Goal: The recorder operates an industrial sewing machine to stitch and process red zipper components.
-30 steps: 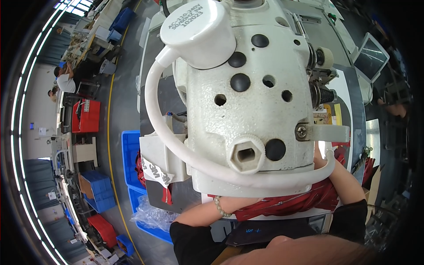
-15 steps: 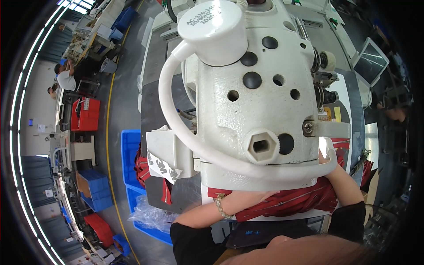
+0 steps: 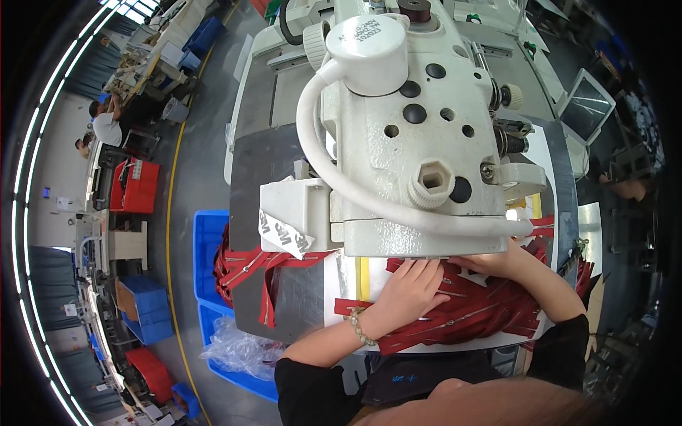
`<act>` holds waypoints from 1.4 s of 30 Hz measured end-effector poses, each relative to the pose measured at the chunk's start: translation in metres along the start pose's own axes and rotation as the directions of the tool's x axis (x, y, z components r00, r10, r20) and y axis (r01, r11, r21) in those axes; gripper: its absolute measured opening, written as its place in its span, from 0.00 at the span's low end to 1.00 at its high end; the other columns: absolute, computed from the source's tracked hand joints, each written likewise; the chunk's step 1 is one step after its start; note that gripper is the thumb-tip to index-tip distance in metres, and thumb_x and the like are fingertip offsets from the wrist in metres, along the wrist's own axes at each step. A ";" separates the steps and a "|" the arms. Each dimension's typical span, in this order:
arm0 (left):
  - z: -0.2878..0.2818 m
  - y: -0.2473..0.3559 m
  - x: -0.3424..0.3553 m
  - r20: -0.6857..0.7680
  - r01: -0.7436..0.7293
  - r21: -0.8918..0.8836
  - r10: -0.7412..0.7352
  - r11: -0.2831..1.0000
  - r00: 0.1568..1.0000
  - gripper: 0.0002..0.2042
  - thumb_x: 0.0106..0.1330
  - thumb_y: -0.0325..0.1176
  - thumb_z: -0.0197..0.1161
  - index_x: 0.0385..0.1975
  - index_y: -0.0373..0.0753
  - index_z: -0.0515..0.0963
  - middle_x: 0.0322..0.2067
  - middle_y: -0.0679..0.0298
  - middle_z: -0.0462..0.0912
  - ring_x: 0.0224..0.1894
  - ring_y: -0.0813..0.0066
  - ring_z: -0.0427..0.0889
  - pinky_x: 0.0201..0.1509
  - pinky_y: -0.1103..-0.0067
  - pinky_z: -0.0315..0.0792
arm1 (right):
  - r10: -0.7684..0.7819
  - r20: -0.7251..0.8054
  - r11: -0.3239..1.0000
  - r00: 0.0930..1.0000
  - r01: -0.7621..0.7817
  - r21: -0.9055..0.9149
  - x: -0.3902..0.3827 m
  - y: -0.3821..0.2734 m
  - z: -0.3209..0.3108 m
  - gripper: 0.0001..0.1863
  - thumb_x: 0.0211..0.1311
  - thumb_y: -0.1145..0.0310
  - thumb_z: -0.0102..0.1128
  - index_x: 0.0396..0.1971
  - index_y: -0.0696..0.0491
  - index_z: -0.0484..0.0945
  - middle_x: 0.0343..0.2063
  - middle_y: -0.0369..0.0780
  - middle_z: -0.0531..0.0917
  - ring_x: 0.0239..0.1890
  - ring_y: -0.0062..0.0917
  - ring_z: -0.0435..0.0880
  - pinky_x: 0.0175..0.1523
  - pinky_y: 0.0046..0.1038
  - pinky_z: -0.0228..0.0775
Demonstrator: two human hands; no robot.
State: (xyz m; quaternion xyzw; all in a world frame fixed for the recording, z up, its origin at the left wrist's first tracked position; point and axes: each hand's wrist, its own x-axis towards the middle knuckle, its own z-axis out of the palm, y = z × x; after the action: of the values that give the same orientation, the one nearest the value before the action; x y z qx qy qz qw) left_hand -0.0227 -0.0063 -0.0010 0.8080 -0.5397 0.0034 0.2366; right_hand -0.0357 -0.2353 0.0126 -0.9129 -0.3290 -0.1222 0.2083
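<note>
Bright tube lights (image 3: 13,241) bend along the distorted, darkened left edge.

On the left, a long yellow line (image 3: 169,213) on the gray floor (image 3: 183,284). Past it, a red bin (image 3: 144,188), a blue box (image 3: 155,326), and a far-off person (image 3: 108,130) in a white top. Bright lights (image 3: 15,234) along the far left. On the right, a dark screen (image 3: 585,106).

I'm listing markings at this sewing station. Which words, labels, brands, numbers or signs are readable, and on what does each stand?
Wording not copied here; the print stands as follows.
White cylindrical housing: dark letters and numbers, partly readable.
White tape on the white box: repeated grey lettering, readable.
Dark cloth: blue marks, too small to read.
Red crate: white label, too small to read.
</note>
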 end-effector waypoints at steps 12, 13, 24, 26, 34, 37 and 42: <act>-0.010 -0.041 0.002 -0.350 0.082 0.013 -0.072 0.997 0.934 0.09 0.53 0.37 0.70 0.26 0.40 0.79 0.16 0.66 0.77 0.18 0.68 0.77 0.24 0.76 0.70 | 0.000 -0.050 1.000 0.999 0.001 0.027 -0.007 -0.001 0.014 0.14 0.47 0.70 0.69 0.36 0.54 0.79 0.40 0.36 0.81 0.43 0.28 0.81 0.44 0.28 0.75; -0.011 -0.041 0.002 -0.351 0.081 0.015 -0.070 0.997 0.934 0.09 0.53 0.37 0.70 0.26 0.40 0.79 0.16 0.66 0.77 0.18 0.68 0.77 0.24 0.76 0.70 | -0.008 -0.060 1.000 0.998 0.010 0.025 -0.007 -0.001 0.014 0.14 0.47 0.70 0.68 0.36 0.53 0.79 0.41 0.36 0.81 0.44 0.27 0.81 0.45 0.28 0.74; -0.002 -0.047 -0.002 -0.268 0.023 0.151 0.018 0.988 0.963 0.09 0.56 0.33 0.66 0.36 0.42 0.80 0.22 0.69 0.78 0.25 0.71 0.79 0.35 0.74 0.71 | -0.018 -0.085 0.999 0.996 0.021 0.039 -0.005 0.002 0.014 0.15 0.47 0.70 0.68 0.38 0.53 0.80 0.42 0.35 0.80 0.46 0.28 0.80 0.48 0.28 0.74; 0.001 -0.046 -0.006 -0.217 0.050 0.152 -0.016 0.987 0.976 0.09 0.56 0.33 0.66 0.36 0.42 0.80 0.24 0.69 0.79 0.28 0.71 0.79 0.36 0.74 0.71 | -0.022 -0.087 0.999 0.996 0.024 0.027 -0.005 0.002 0.013 0.16 0.47 0.71 0.68 0.39 0.53 0.80 0.42 0.36 0.80 0.46 0.28 0.80 0.48 0.28 0.74; -0.003 -0.051 -0.002 -0.176 0.018 0.151 0.009 0.988 0.984 0.07 0.57 0.30 0.61 0.35 0.41 0.80 0.35 0.63 0.81 0.42 0.66 0.79 0.49 0.67 0.72 | -0.003 -0.086 0.999 0.996 0.000 -0.032 -0.008 0.000 0.013 0.16 0.46 0.69 0.69 0.39 0.51 0.80 0.43 0.34 0.80 0.45 0.26 0.80 0.51 0.27 0.73; 0.001 -0.061 -0.006 -0.115 0.018 0.096 -0.007 0.995 0.993 0.15 0.58 0.35 0.65 0.45 0.47 0.79 0.39 0.65 0.82 0.42 0.67 0.80 0.50 0.69 0.72 | -0.003 -0.086 1.000 0.996 0.002 -0.008 -0.009 0.001 0.015 0.16 0.47 0.68 0.69 0.39 0.51 0.80 0.43 0.34 0.80 0.45 0.26 0.80 0.50 0.28 0.73; 0.003 -0.066 -0.011 -0.064 -0.010 0.126 0.018 0.992 0.998 0.15 0.60 0.37 0.64 0.48 0.51 0.79 0.42 0.65 0.82 0.44 0.67 0.80 0.52 0.69 0.71 | -0.007 -0.098 1.000 0.995 0.006 -0.014 -0.007 0.000 0.012 0.15 0.48 0.68 0.69 0.38 0.52 0.80 0.43 0.35 0.80 0.44 0.27 0.80 0.49 0.27 0.73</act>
State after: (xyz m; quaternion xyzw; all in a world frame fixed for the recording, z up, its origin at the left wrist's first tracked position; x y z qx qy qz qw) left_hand 0.0293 0.0220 -0.0316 0.8169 -0.5360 0.0653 0.2029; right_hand -0.0402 -0.2335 -0.0010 -0.9062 -0.3205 -0.1699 0.2174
